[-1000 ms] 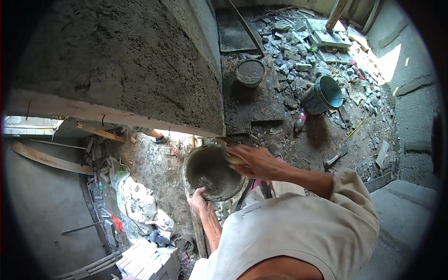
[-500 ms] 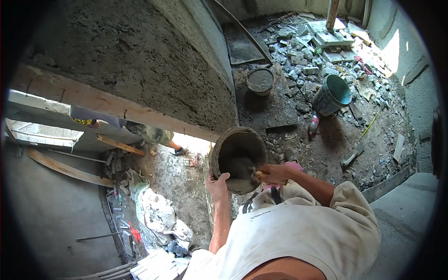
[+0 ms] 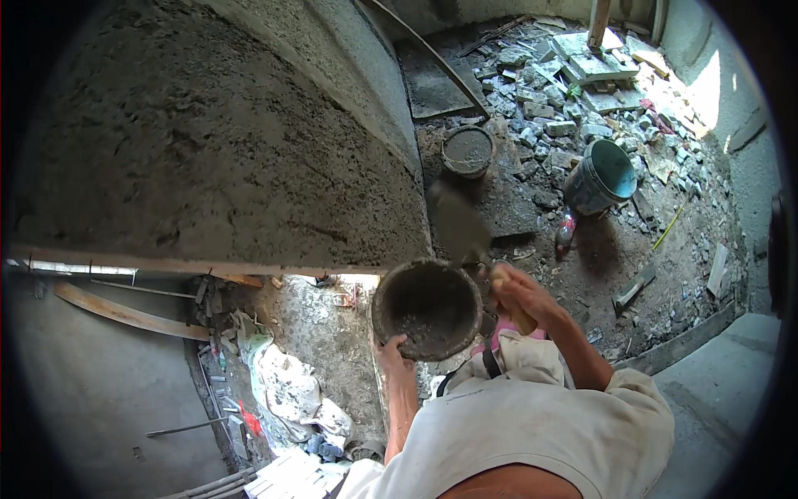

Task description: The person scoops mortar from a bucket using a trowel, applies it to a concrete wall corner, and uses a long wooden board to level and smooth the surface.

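Observation:
My left hand (image 3: 394,359) grips the near-left rim of a round, mortar-crusted bucket (image 3: 384,309), thumb over the edge. The bucket is tilted so that its dark inside shows, with some wet mortar (image 3: 428,333) at the bottom. My right hand (image 3: 515,291) is closed round the wooden handle of a trowel, just right of the bucket. The trowel's grey blade (image 3: 459,224) is raised past the far rim and a little blurred; it looks coated with mortar. Just left of the blade stands the wall (image 3: 274,166), covered in rough, damp plaster.
A second bucket of grey mortar (image 3: 468,151) stands on the floor ahead, with a green bucket (image 3: 600,176) and a plastic bottle (image 3: 565,231) to its right. Broken rubble (image 3: 540,112) surrounds a wooden post (image 3: 598,23). White sacks (image 3: 287,382) lie lower left.
My right hand has drawn the trowel out of the bucket and raised its blade beyond the far rim. The bucket sits slightly lower in view. A person at the left has mostly passed from sight.

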`<control>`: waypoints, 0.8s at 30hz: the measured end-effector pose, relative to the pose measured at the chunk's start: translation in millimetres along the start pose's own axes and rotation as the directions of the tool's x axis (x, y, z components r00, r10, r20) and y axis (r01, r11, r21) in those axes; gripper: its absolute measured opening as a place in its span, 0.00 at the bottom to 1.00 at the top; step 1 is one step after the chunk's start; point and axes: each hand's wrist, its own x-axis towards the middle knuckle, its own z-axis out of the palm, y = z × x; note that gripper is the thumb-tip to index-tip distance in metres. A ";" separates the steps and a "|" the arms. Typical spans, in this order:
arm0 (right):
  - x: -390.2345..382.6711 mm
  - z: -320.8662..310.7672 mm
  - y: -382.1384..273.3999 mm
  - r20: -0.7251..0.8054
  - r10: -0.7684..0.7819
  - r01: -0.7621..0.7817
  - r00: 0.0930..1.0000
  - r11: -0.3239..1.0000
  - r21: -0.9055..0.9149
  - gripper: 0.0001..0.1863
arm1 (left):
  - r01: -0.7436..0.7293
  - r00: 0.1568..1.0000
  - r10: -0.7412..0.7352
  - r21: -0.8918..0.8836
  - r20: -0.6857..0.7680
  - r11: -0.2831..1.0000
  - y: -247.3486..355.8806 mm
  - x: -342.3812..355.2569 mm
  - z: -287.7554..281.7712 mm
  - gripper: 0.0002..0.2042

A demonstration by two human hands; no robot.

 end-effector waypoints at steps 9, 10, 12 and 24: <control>216.3 -16.2 -117.5 -0.439 -0.877 0.343 0.196 0.481 -0.807 0.21 | -0.098 0.972 0.056 -0.177 -0.228 0.979 -15.8 -24.2 18.6 0.31; 257.4 -12.9 -116.4 -0.357 -0.929 0.216 0.096 0.370 -0.904 0.21 | -0.095 0.973 0.052 -0.187 -0.224 0.978 -14.8 -26.7 24.1 0.31; 317.1 44.7 -122.5 -0.384 -0.697 0.367 0.606 0.673 -0.642 0.25 | -0.042 0.971 -0.011 -0.215 -0.241 0.976 -14.8 -33.5 28.7 0.33; 132.8 116.5 -113.8 0.313 -0.573 0.645 0.757 0.580 -0.497 0.21 | -0.211 0.952 0.112 -0.348 -0.283 0.914 -7.5 -37.2 -27.0 0.24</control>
